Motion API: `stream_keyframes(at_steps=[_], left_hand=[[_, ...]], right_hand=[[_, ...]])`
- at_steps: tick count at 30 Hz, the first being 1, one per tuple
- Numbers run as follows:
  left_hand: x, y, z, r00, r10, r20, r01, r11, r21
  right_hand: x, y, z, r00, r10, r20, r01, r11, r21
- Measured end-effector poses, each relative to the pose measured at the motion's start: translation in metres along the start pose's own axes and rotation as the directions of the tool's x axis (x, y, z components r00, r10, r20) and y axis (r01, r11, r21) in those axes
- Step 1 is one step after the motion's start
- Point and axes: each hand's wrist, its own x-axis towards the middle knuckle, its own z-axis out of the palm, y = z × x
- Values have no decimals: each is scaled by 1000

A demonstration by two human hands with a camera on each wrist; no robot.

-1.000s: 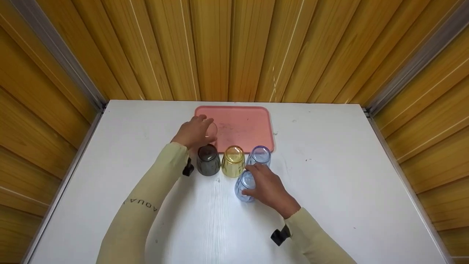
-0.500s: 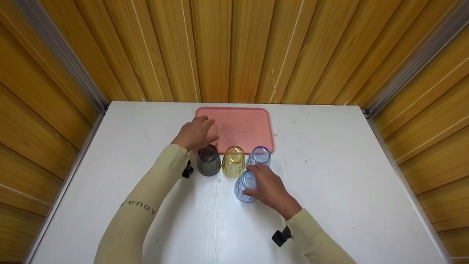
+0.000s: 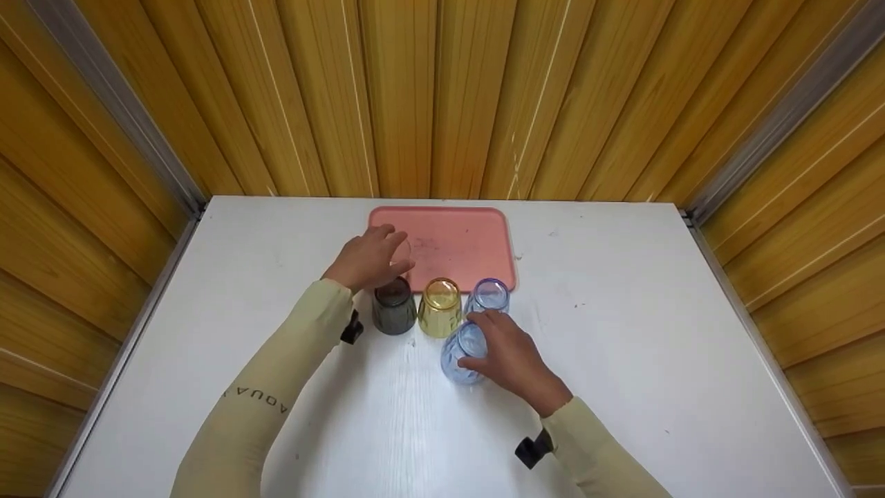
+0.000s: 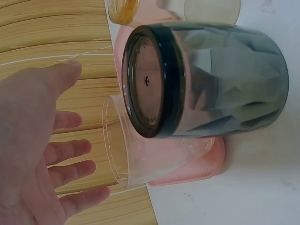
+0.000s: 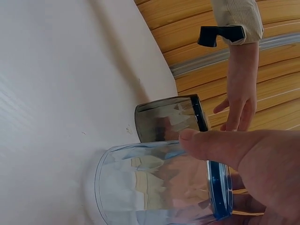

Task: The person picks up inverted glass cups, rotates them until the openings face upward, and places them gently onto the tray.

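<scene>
My right hand [image 3: 511, 356] holds a light blue glass [image 5: 154, 185] that is bottom up, with the thumb against its side and the fingers around the far side near its base. My left hand [image 4: 35, 145] has its fingers spread beside a clear glass [image 4: 154, 159], with a gap between them in the left wrist view. That clear glass stands rim up on the left part of a pink tray [image 3: 460, 242]. In front of the tray, three upside-down glasses form a row: dark grey [image 3: 394, 311], yellow [image 3: 440, 315] and blue with a violet-tinted base [image 3: 491, 296].
All of this is on a white table [image 3: 608, 332]. Wood-patterned panels [image 3: 401, 97] enclose its back and both sides, with grey metal strips in the corners. The dark grey glass stands right below my left wrist.
Both hands stay almost where they were. The light blue glass in my right hand leans slightly more to the right. The head view has shifted a little.
</scene>
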Motion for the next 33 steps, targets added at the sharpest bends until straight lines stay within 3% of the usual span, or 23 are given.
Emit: stream_keyframes(at_steps=[33], left_hand=[[-15, 14, 0, 996, 88, -9, -88, 995, 49]], right_hand=[[-5, -1, -9, 998, 22, -57, -18, 997, 78]])
